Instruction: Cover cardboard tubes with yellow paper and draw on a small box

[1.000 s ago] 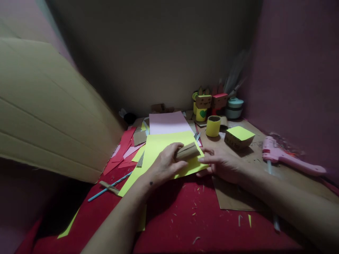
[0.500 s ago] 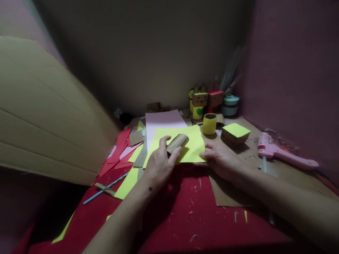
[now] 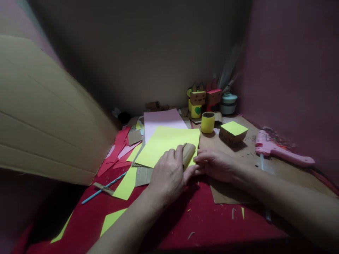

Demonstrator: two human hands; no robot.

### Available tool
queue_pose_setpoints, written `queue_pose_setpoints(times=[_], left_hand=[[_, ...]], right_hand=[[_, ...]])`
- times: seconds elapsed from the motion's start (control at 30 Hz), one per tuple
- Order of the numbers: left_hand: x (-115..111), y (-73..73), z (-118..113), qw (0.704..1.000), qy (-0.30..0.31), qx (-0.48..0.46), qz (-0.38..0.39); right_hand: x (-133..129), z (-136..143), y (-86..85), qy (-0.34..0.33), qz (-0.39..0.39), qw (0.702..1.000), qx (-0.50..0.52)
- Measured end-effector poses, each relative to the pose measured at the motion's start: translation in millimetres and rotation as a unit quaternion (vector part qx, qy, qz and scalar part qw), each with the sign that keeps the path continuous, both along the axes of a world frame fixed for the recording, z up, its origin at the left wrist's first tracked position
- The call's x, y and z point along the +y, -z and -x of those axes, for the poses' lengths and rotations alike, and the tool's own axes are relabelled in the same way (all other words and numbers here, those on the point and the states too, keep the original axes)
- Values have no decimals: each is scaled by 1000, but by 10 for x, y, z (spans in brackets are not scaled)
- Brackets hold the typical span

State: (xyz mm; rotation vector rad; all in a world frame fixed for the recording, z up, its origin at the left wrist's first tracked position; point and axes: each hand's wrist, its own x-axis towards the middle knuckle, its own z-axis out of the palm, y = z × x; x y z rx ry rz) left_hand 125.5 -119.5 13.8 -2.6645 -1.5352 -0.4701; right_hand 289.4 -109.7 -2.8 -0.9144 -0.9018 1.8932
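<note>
My left hand is closed round a short brown cardboard tube, which lies tilted on the near right part of a yellow paper sheet. At that sheet's right corner is my right hand, its fingers bent and pinching the paper edge close to the tube. The fingertips of both hands nearly meet there. Under the yellow sheet, a pink sheet shows at the back. Part of the tube is hidden behind my left fingers.
A yellow-wrapped tube and a yellow-topped cardboard box stand behind my right hand. A pink glue gun lies at right. Paper figures stand at the back. Red paper scraps and a blue striped stick lie left.
My left hand has moved right and nearer with the cardboard tube, setting it by the yellow sheet's right edge. My right hand has shifted slightly left, close to it.
</note>
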Motion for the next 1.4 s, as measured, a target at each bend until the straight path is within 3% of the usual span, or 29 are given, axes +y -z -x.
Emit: queue_pose_setpoints(times=[0.1,0.33,0.53,0.67,0.87,0.93,1.0,1.07,1.13,1.2,1.27,1.33,1.4], left_hand=[[-35,-10,1,1000,20,9,1],[-68,35,-13,998,1,59,-6],[-129,137,31,995,7,61,-83],[-243,203,11,995,44,17,-87],[-363,207,31,995,74,-54,-50],[-385,168,115,992,54,-106,-42],[-392,124,237,982,-21,-187,-36],[-375,89,376,948,-120,-296,14],[-337,70,504,877,-191,-422,132],[-286,60,592,783,-204,-531,252],[-229,48,626,713,-164,-603,318],[-172,30,607,687,-122,-646,310],[-127,10,550,687,-111,-664,273]], right_hand=[[-3,11,26,-19,1,999,43],[-14,14,6,-44,3,996,83],[-5,-35,-6,-61,16,994,88],[-2,-41,29,-45,77,988,128],[-21,-10,55,-45,90,985,139],[-13,-12,58,-27,98,984,147],[-1,-22,60,-1,108,983,148],[7,-35,59,17,119,982,149],[5,-50,48,25,122,981,150],[-5,-62,30,22,115,981,153],[-23,-68,11,7,104,982,155],[-43,-67,2,-14,96,984,152],[-59,-57,8,-26,95,986,137]])
